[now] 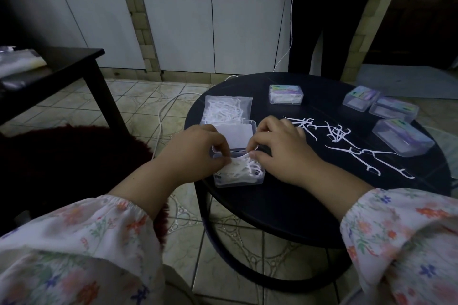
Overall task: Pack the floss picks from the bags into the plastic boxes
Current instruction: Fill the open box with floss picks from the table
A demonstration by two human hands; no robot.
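Observation:
An open clear plastic box (239, 179) sits at the near left edge of the round black table (285, 205), its lid (235, 135) tilted back. White floss picks (244, 168) fill the box. My left hand (195, 153) and my right hand (282, 151) both pinch and press the picks at the box's top. Behind the lid lies a clear bag of floss picks (226, 109). Loose floss picks (352, 148) lie scattered to the right of my right hand.
Several closed plastic boxes stand at the table's back and right: one (286, 94) at the back, others (360, 98), (394, 109), (402, 140). A dark low table (62, 67) stands at left. A white cable (171, 104) runs over the tiled floor. A person's dark legs (319, 32) stand behind.

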